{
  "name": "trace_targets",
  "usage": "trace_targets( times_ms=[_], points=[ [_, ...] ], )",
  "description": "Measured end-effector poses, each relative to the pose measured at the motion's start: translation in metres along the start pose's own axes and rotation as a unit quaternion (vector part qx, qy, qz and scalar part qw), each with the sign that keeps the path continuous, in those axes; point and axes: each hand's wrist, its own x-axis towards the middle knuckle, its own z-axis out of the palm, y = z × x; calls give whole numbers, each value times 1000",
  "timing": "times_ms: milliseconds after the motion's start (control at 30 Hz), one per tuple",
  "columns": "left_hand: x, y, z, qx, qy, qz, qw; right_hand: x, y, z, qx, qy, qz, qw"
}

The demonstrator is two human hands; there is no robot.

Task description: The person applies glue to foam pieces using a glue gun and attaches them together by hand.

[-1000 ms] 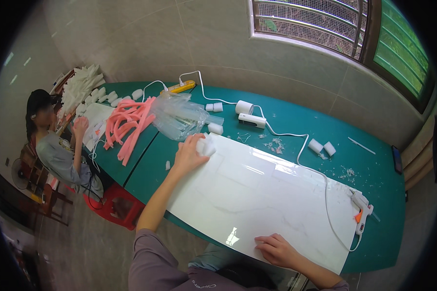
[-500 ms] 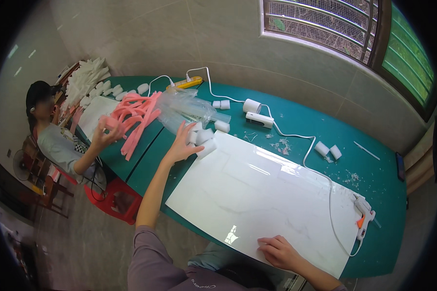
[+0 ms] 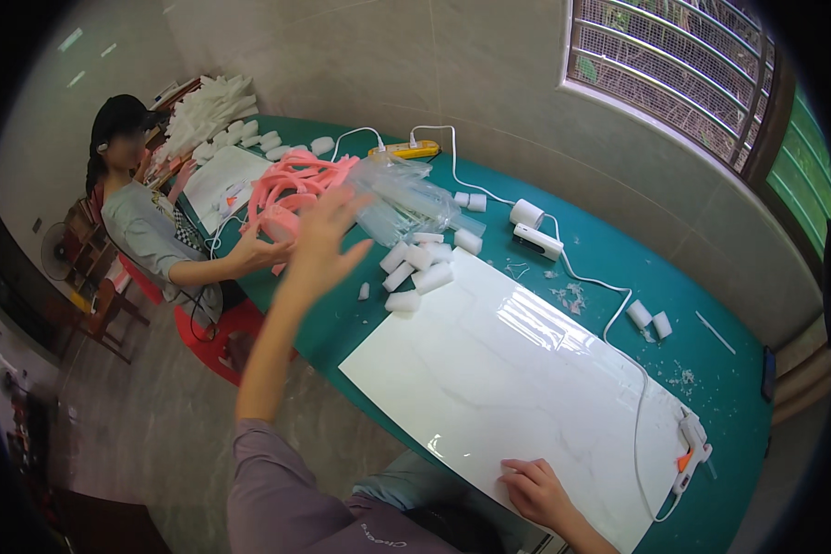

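My left hand (image 3: 321, 247) is raised over the left part of the table, fingers spread and somewhat blurred, with nothing seen in it. Beyond it, a co-worker's hand (image 3: 257, 255) is held out beside a pink foam piece (image 3: 281, 223); whether my fingers touch that piece cannot be made out. Several white foam blocks (image 3: 432, 277) lie clustered at the upper left corner of a glossy white board (image 3: 517, 388). Resting on the board's near edge is my right hand (image 3: 537, 491), fingers loosely bent and holding nothing visible.
Pink foam strips (image 3: 305, 175) and clear plastic bags (image 3: 402, 198) lie on the green table (image 3: 314, 323). A glue gun (image 3: 691, 452) sits at the board's right end, its white cord crossing the board. A yellow power strip (image 3: 404, 150) stands by the wall.
My left hand has left the white foam blocks and moved left toward the co-worker. The co-worker's hand and the pink foam piece have come closer. My right hand stays on the board.
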Motion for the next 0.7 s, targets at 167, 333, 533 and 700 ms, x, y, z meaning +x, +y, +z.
trace_targets(
  times_ms=[167,333,533,700],
  points=[
    [-22,-104,-69,-142,-15,-188,972,1,1,-1,3,5,-3,1000],
    [-71,-216,-72,-134,-162,-240,948,0,3,0,8,10,3,1000],
    [-33,-194,-43,-243,-303,-279,878,3,4,0,14,11,13,1000],
    [-35,-212,-21,-164,-343,-230,896,-1,2,0,7,12,5,1000]
  ],
)
